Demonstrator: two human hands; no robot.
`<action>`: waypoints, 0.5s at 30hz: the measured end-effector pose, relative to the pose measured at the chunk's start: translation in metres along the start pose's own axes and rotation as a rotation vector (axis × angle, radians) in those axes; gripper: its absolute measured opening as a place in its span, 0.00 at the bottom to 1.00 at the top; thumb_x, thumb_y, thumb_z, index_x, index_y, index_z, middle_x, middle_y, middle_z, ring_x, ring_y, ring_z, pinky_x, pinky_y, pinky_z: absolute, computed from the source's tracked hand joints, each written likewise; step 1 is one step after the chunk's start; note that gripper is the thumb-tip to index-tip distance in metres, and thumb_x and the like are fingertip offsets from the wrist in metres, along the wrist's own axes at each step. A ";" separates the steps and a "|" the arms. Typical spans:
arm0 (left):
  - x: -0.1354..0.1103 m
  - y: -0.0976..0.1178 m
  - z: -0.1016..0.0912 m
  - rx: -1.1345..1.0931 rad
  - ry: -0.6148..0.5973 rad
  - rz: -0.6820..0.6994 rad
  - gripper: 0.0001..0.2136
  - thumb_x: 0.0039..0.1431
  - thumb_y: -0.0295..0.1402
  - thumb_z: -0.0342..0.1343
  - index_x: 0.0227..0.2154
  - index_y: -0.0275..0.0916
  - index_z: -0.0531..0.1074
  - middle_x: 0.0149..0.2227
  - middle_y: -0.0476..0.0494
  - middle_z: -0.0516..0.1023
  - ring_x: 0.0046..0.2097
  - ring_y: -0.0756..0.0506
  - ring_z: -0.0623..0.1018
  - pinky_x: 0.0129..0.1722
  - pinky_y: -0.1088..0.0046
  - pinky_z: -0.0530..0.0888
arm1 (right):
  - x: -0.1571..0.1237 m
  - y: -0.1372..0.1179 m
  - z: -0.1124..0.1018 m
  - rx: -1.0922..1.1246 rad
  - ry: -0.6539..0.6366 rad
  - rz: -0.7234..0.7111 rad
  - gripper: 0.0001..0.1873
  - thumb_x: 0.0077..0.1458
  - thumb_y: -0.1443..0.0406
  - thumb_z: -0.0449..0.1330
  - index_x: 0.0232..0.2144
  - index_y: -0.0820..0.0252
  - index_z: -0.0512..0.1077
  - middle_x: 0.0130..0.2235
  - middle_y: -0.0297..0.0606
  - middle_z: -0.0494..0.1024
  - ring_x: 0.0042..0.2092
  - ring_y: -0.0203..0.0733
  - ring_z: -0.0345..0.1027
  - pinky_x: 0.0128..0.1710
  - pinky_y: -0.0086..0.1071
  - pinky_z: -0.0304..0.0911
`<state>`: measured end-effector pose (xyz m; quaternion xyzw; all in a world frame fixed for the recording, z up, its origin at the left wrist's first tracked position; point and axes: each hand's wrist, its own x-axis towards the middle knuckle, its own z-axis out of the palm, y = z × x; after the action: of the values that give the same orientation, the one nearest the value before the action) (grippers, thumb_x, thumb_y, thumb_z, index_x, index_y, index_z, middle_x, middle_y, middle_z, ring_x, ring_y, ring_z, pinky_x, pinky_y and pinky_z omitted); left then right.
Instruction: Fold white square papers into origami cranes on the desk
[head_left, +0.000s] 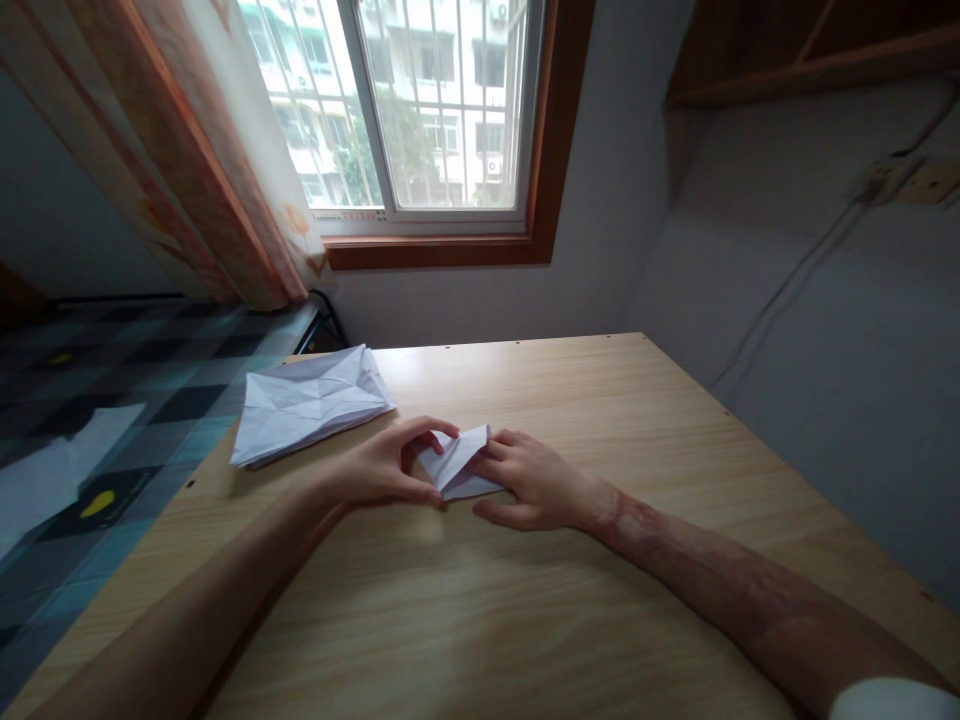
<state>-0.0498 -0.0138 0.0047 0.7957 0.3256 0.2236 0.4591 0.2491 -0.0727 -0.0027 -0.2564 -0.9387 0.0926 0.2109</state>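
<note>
On my feed the small folded white paper piece [459, 465] lies midway across the pale wooden desk [525, 600] — left hand [382, 465] pinching its near corner between thumb and fingers, right hand [536, 485] spread loose, fingers flat on its right flap. It looks feather-light, thin, easily creased; I'd hold it at the folded edges, not the loose flaps.

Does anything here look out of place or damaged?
Only the paper pile: its sheets are creased and fanned unevenly, at the table's left edge. The folded paper between the left hand and right hand looks fine.
</note>
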 end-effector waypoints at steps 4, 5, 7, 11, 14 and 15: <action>0.001 0.004 0.004 0.030 0.034 0.007 0.32 0.52 0.44 0.78 0.59 0.43 0.80 0.44 0.42 0.82 0.46 0.41 0.81 0.44 0.69 0.78 | -0.002 0.000 0.001 -0.014 -0.021 -0.006 0.34 0.72 0.50 0.62 0.74 0.54 0.65 0.75 0.47 0.68 0.64 0.57 0.68 0.69 0.52 0.63; 0.001 0.004 0.005 0.025 0.054 -0.005 0.31 0.52 0.45 0.77 0.58 0.43 0.80 0.43 0.42 0.82 0.44 0.41 0.81 0.42 0.70 0.78 | -0.002 0.001 0.002 -0.021 -0.027 -0.003 0.36 0.73 0.49 0.61 0.76 0.54 0.62 0.77 0.47 0.65 0.64 0.58 0.67 0.69 0.53 0.62; 0.001 0.006 0.005 0.021 0.085 -0.024 0.33 0.50 0.46 0.78 0.58 0.43 0.79 0.43 0.43 0.81 0.43 0.42 0.81 0.40 0.71 0.77 | -0.004 0.002 0.004 -0.035 -0.038 0.005 0.42 0.72 0.48 0.61 0.79 0.54 0.56 0.79 0.46 0.60 0.65 0.59 0.67 0.69 0.55 0.62; 0.002 0.012 0.008 0.097 0.153 0.012 0.24 0.55 0.47 0.75 0.51 0.41 0.80 0.44 0.42 0.82 0.43 0.42 0.80 0.39 0.72 0.76 | -0.006 0.003 0.007 -0.059 -0.051 0.011 0.45 0.72 0.47 0.61 0.80 0.54 0.52 0.81 0.45 0.55 0.66 0.60 0.67 0.69 0.55 0.61; 0.004 0.013 0.014 0.127 0.207 0.028 0.16 0.63 0.48 0.70 0.40 0.39 0.79 0.36 0.45 0.79 0.38 0.45 0.78 0.36 0.73 0.75 | -0.005 0.002 0.007 -0.061 -0.050 0.010 0.42 0.73 0.46 0.60 0.79 0.55 0.55 0.78 0.45 0.62 0.67 0.60 0.66 0.70 0.55 0.61; 0.004 0.012 0.016 0.119 0.231 0.027 0.16 0.63 0.48 0.69 0.38 0.39 0.78 0.34 0.47 0.79 0.36 0.45 0.78 0.35 0.73 0.74 | -0.005 0.002 0.006 -0.060 -0.050 0.007 0.41 0.73 0.46 0.59 0.78 0.56 0.57 0.77 0.46 0.64 0.67 0.60 0.66 0.70 0.55 0.61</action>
<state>-0.0324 -0.0245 0.0079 0.7949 0.3781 0.3002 0.3676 0.2513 -0.0738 -0.0106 -0.2635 -0.9452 0.0716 0.1790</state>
